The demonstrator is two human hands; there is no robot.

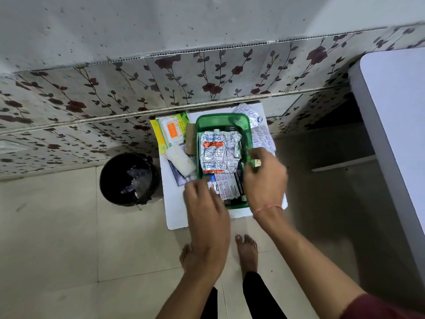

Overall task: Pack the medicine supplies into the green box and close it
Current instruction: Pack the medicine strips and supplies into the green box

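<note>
The open green box (220, 116) stands on a white board (174, 210) on the floor. Silver blister packs (218, 153) lie on top inside it, with a printed medicine carton (228, 185) at the near end. My left hand (204, 206) hovers over the near-left corner, fingers spread and tips touching the carton's edge. My right hand (264, 178) pinches the box's right rim between thumb and fingers. Left of the box lie a cotton swab pack (171, 132) and a white bandage roll (180, 161). More blister strips (262, 137) lie to the right. No lid is visible.
A black waste bin (128, 178) stands left of the board. A white tabletop (395, 111) juts in at the right. A floral-tiled wall runs behind the board. My bare feet (247, 252) stand on the pale floor tiles just in front.
</note>
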